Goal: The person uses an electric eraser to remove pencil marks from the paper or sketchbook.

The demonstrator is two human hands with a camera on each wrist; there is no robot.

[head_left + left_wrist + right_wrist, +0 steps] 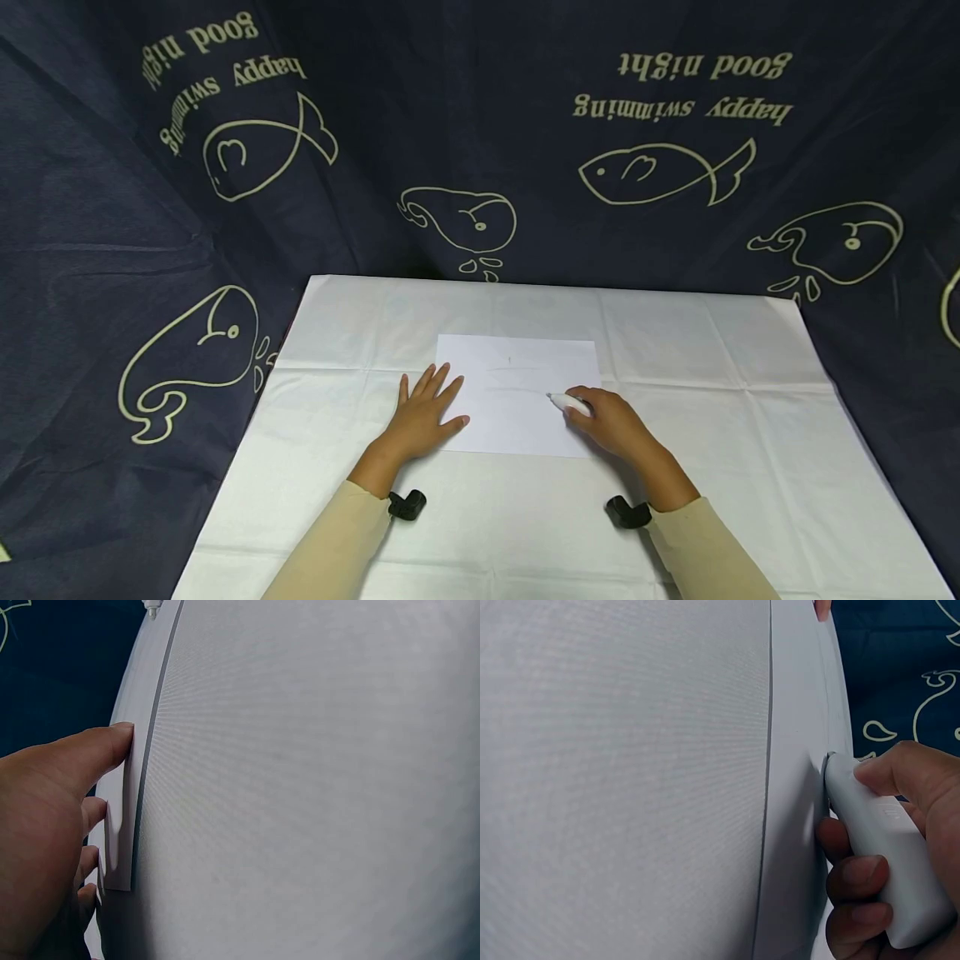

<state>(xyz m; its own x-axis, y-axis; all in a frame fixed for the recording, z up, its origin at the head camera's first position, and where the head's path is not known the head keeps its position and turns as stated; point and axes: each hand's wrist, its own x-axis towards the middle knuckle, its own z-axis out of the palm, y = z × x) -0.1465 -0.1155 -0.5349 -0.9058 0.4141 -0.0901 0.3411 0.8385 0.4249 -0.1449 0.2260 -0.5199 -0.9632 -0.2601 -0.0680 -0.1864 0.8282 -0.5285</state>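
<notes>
A sheet of white paper lies flat on the cloth-covered table, with faint thin strokes on its upper half. My right hand grips a white correction pen, its small metal tip pointing left at the paper. In the right wrist view the thumb presses along the top of the pen's thick body, while the other fingers curl beneath it. Spread flat, my left hand rests over the paper's left edge. The left wrist view shows its thumb at the sheet's near edge.
A creased white cloth covers the table. Behind and at both sides hangs a dark blue curtain with fish and whale outlines. Black wrist cameras sit at both cuffs, close above the cloth.
</notes>
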